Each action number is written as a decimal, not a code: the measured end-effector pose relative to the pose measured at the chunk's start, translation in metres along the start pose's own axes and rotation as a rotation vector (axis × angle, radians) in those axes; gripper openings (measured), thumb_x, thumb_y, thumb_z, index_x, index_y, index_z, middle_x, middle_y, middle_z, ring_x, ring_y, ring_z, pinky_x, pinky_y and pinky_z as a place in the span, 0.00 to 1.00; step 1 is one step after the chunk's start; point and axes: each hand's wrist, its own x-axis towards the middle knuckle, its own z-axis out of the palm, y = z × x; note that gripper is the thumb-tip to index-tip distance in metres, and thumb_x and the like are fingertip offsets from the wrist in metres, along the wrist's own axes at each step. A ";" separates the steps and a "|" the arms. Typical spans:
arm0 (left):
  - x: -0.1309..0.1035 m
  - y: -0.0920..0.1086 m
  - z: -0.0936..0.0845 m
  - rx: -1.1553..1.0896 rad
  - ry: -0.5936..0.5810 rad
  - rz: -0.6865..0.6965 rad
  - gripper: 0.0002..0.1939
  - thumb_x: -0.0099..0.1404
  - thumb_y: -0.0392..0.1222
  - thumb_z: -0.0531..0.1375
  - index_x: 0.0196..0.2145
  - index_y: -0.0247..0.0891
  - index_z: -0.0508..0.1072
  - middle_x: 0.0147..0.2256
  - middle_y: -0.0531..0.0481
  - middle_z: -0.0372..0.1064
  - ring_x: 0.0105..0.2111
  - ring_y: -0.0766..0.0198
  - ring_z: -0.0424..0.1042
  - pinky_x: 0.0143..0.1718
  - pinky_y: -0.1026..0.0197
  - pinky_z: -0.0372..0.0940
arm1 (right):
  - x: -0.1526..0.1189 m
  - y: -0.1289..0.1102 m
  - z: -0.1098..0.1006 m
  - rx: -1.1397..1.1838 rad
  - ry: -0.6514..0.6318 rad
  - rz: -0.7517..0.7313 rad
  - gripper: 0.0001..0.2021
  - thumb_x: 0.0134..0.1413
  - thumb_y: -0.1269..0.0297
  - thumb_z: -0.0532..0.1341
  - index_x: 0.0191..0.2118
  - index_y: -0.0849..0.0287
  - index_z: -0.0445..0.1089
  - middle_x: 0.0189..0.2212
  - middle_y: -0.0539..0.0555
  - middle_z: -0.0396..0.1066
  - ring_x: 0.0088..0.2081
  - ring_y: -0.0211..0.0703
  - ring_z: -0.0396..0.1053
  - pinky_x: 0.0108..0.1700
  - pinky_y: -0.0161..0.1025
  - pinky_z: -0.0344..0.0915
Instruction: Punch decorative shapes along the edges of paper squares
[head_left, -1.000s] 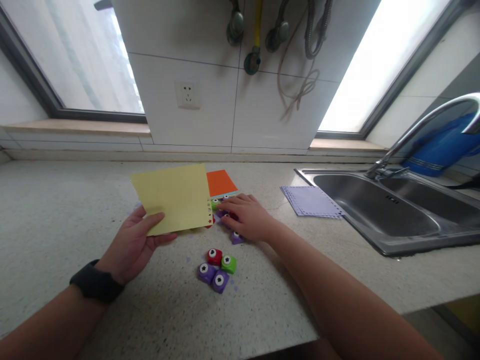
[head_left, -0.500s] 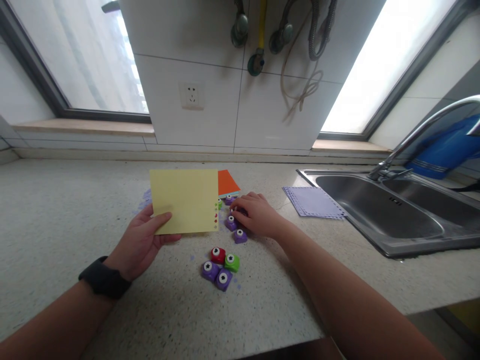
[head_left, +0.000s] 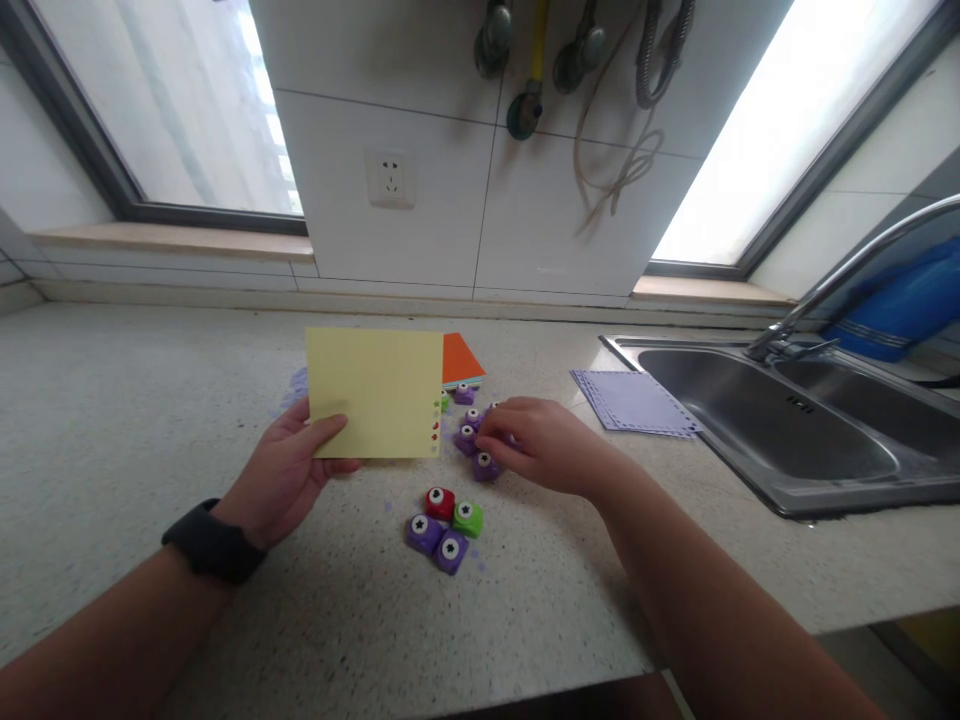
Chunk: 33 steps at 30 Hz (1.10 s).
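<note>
My left hand (head_left: 289, 470) grips a yellow sheet of paper (head_left: 375, 390) by its lower left corner, thumb on the front. Small punched shapes run down the sheet's right edge, some showing red or green. Curled over a cluster of purple craft punches (head_left: 466, 439), my right hand (head_left: 551, 443) has its thumb and fingers drawn together. What lies between its fingertips is hidden. One purple punch (head_left: 485, 466) is just below the thumb. Nearer to me stand a red punch (head_left: 440, 503), a green punch (head_left: 468, 518) and two more purple ones.
Behind the yellow sheet is a stack of coloured paper with an orange sheet (head_left: 460, 361) on top. Purple sheets with punched borders (head_left: 637, 402) lie against the steel sink (head_left: 757, 480) on the right. Purple paper bits (head_left: 297, 388) are scattered on the counter.
My right hand has shifted right and slightly toward me over the purple punches, uncovering one at the back. My left hand still holds the yellow sheet; the view has tilted slightly.
</note>
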 end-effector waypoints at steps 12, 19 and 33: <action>0.001 0.000 0.000 0.010 0.002 0.010 0.20 0.61 0.34 0.67 0.51 0.38 0.74 0.52 0.42 0.74 0.33 0.62 0.77 0.20 0.68 0.74 | -0.008 -0.013 -0.002 0.199 -0.228 0.011 0.06 0.58 0.68 0.59 0.33 0.55 0.74 0.27 0.48 0.75 0.29 0.39 0.70 0.32 0.37 0.60; 0.000 -0.001 0.000 0.009 -0.008 0.010 0.21 0.60 0.35 0.67 0.51 0.39 0.75 0.50 0.44 0.74 0.33 0.63 0.77 0.20 0.69 0.73 | -0.006 -0.007 -0.003 0.308 -0.113 0.136 0.09 0.64 0.64 0.56 0.36 0.55 0.73 0.26 0.48 0.74 0.27 0.38 0.67 0.32 0.37 0.59; -0.001 -0.001 0.003 0.036 -0.016 -0.010 0.22 0.59 0.36 0.68 0.52 0.39 0.75 0.51 0.44 0.74 0.33 0.62 0.78 0.22 0.67 0.75 | 0.028 0.016 0.047 -0.071 0.221 0.336 0.12 0.61 0.51 0.63 0.38 0.52 0.80 0.46 0.57 0.76 0.52 0.62 0.62 0.50 0.55 0.53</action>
